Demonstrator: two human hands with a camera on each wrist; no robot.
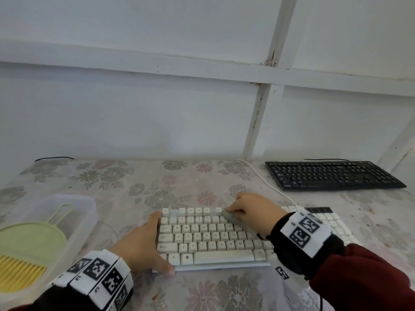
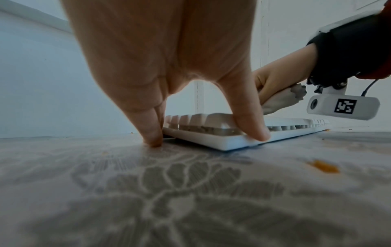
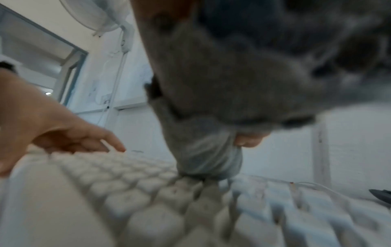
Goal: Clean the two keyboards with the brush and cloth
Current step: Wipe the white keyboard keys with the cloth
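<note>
White keyboard (image 1: pixel 208 237) between both hands.

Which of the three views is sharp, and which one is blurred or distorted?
Head view: sharp, evenly lit, key legends on the white keyboard readable. Left wrist view: left hand clear, tablecloth soft and stretched by the wide lens. Right wrist view: smeared; cloth and keys blurred.

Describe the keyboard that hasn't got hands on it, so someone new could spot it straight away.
Start at the table with the floral cloth and look to its far right corner, against the wall. The black keyboard lies flat there, untouched. Unlike the white keyboard near the front edge, it is dark and slim, and no hand is on it.
</note>
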